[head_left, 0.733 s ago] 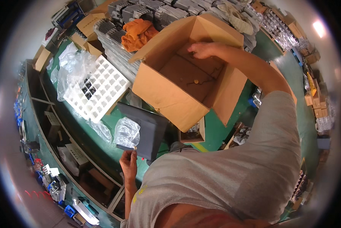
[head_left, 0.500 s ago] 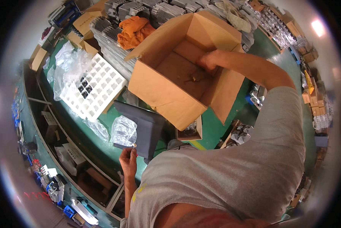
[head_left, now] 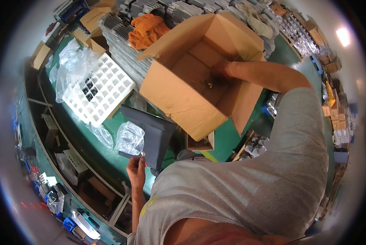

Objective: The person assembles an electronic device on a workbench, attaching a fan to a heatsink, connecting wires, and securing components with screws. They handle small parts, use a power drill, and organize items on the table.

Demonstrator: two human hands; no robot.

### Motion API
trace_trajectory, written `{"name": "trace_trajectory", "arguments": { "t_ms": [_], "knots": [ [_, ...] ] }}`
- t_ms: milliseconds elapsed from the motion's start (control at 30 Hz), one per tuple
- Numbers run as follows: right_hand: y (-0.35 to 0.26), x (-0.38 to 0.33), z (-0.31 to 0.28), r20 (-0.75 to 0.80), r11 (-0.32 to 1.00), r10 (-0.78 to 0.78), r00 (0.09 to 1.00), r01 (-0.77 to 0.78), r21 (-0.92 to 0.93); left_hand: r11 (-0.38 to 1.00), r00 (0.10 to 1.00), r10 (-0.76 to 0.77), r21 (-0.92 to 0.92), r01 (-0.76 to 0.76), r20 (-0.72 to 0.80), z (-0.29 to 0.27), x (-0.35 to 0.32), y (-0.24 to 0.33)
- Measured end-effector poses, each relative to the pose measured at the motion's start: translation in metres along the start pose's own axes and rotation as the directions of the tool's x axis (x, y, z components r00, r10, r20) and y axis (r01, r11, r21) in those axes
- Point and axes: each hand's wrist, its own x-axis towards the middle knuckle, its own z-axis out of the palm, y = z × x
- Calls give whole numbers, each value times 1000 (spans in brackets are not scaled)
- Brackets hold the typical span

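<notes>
Clearly, the relation that matters most is inside the open cardboard box (head_left: 179,100): a small yellowish piece (head_left: 210,85) lies on its floor, just to the near left of the right hand (head_left: 221,70). That hand is much closer to it than the left; the piece is too small to tell its long axis. The right forearm comes in from the right, across the box's right side, with the elbow bent and the hand lowered toward the far part of the floor. Shadow and blur hide its fingers, so I cannot tell whether they are open or closed on anything.

Well apart, to the near left, the left hand (head_left: 136,166) is upright, thumb and finger pinched around a small shiny piece (head_left: 142,154). Just beyond it, a clear plastic bag (head_left: 130,138) lies against a dark panel (head_left: 155,136).
</notes>
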Motion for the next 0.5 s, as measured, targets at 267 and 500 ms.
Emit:
{"name": "trace_trajectory", "arguments": {
  "t_ms": [267,500],
  "knots": [
    [16,-18,-40,-76,984,178,981,-179,-5,998,1000,24,53,-23,-13,-10,-9,-3],
    [57,-88,-90,-250,923,384,889,-363,128,999,1000,-16,37,16,-1,-40,-35,1]
  ]
}}
